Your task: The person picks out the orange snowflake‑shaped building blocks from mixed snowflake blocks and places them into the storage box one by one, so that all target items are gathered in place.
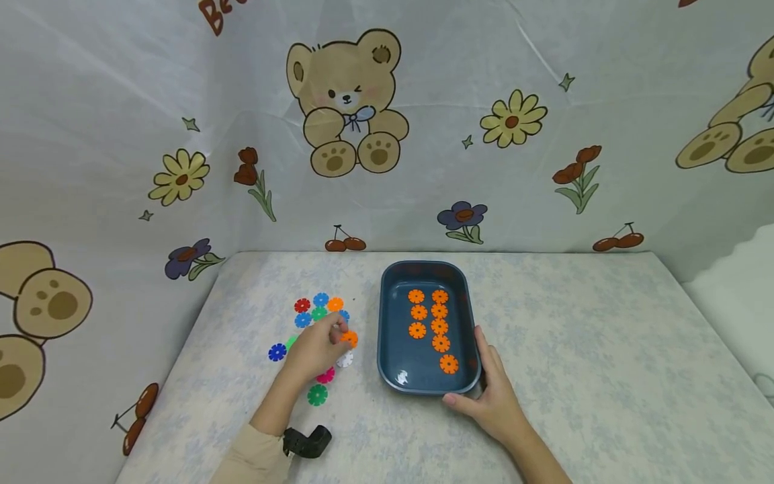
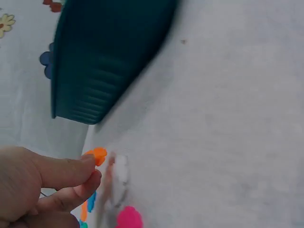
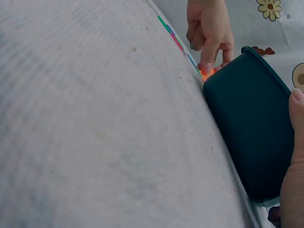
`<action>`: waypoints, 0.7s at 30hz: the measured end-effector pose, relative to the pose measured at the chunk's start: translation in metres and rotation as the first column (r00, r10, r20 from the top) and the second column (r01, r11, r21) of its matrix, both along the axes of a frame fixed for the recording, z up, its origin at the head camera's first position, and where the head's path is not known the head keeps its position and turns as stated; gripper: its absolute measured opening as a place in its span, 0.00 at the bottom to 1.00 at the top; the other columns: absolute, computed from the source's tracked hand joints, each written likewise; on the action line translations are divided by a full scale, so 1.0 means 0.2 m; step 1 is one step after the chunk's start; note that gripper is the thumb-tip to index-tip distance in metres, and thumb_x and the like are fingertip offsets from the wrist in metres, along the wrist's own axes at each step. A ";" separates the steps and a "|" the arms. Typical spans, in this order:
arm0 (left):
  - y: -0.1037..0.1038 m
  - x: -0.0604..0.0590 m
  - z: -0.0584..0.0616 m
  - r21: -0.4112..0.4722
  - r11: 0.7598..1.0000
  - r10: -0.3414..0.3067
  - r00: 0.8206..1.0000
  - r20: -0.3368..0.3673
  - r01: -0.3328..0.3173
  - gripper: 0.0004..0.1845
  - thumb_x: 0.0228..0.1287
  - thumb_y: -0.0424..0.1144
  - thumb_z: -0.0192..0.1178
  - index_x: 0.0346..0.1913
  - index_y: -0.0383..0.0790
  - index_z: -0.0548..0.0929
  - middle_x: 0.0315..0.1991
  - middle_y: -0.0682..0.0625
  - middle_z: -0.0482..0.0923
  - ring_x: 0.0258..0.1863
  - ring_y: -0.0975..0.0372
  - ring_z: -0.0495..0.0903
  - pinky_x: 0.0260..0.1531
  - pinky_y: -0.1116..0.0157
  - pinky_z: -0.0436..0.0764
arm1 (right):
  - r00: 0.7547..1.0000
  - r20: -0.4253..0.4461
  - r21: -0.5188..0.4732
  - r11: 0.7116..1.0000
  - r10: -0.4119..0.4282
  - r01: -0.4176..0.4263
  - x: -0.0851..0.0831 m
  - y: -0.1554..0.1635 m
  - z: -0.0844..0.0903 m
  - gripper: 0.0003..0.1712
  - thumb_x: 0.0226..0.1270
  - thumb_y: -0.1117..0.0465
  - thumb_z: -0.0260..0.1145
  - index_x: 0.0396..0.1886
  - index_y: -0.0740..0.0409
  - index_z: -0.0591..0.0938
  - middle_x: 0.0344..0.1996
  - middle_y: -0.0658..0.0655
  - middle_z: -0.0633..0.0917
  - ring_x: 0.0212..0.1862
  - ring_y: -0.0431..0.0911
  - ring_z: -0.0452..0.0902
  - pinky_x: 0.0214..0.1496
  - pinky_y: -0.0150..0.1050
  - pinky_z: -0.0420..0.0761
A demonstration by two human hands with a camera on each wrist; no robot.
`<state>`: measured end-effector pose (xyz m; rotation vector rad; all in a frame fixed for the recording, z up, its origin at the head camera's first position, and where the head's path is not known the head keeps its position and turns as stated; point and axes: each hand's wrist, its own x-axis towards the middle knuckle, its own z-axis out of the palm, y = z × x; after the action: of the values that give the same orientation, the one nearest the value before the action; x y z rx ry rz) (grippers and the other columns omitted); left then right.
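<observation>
My left hand [image 1: 317, 346] pinches an orange snowflake disc [image 1: 349, 339] between thumb and index finger, left of the dark teal tray. In the left wrist view the orange disc [image 2: 99, 155] shows at the fingertips, near the tray's outer wall [image 2: 102, 80]. My right hand [image 1: 492, 396] grips the near right corner of the tray [image 1: 396, 363], thumb at the front rim and fingers along the right side. Inside the tray, several orange snowflake discs [image 1: 440, 326] lie flat in two columns, three in the left one. The right wrist view shows the thumb [image 3: 297, 114] against the tray [image 3: 251, 123].
Loose discs lie around my left hand: a red one [image 1: 302, 305], an orange one [image 1: 335, 304], a dark blue one [image 1: 277, 352], a green one [image 1: 317, 394], a white one [image 1: 345, 359] and others. A printed cloth wall [image 1: 423, 195] stands behind the table [image 1: 605, 356].
</observation>
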<state>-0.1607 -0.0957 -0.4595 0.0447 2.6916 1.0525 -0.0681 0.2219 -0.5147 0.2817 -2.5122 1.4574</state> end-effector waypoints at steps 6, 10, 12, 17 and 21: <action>0.01 -0.02 0.13 0.259 0.966 -0.018 0.999 0.042 0.007 0.07 0.65 0.39 0.66 0.43 0.52 0.81 0.35 0.48 0.82 0.30 0.54 0.78 0.26 0.64 0.76 | 0.999 0.030 0.020 1.000 -0.021 0.020 0.00 0.00 0.01 0.74 0.40 0.57 0.85 0.81 0.44 0.46 0.60 0.57 0.71 0.54 0.37 0.63 0.58 0.16 0.61; 0.07 -0.03 0.21 0.290 0.954 -0.081 0.997 -0.005 0.079 0.06 0.66 0.39 0.66 0.43 0.54 0.84 0.36 0.50 0.84 0.31 0.53 0.78 0.25 0.64 0.75 | 0.999 0.038 0.025 0.999 -0.028 0.027 0.01 0.00 0.01 0.75 0.40 0.57 0.85 0.81 0.39 0.45 0.59 0.57 0.71 0.54 0.36 0.62 0.57 0.16 0.61; 0.12 -0.03 0.24 0.299 0.949 -0.106 0.994 -0.011 0.104 0.06 0.66 0.40 0.66 0.43 0.54 0.85 0.36 0.51 0.83 0.34 0.54 0.79 0.27 0.63 0.77 | 0.999 0.037 0.022 0.999 -0.026 0.025 0.01 0.00 0.01 0.75 0.40 0.57 0.85 0.81 0.40 0.45 0.60 0.57 0.71 0.55 0.36 0.62 0.58 0.16 0.60; 0.26 -0.01 0.26 0.298 0.939 -0.177 0.984 -0.003 0.170 0.05 0.67 0.42 0.65 0.43 0.54 0.84 0.36 0.49 0.85 0.34 0.56 0.79 0.28 0.63 0.77 | 0.999 0.038 0.012 1.000 -0.021 0.021 0.01 0.00 0.01 0.74 0.41 0.58 0.85 0.81 0.45 0.46 0.61 0.58 0.71 0.55 0.37 0.63 0.58 0.15 0.60; 0.35 0.01 0.26 0.287 0.941 -0.180 0.983 -0.021 0.179 0.05 0.66 0.42 0.65 0.44 0.51 0.85 0.35 0.50 0.86 0.30 0.59 0.79 0.28 0.63 0.77 | 0.999 0.037 0.018 1.000 -0.019 0.018 0.01 0.00 0.01 0.73 0.42 0.58 0.85 0.81 0.49 0.47 0.61 0.58 0.71 0.56 0.38 0.63 0.58 0.15 0.61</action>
<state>-0.1594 -0.0247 -0.4078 0.3335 2.4502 1.3712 -0.0671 0.2218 -0.5120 0.2360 -2.5514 1.4471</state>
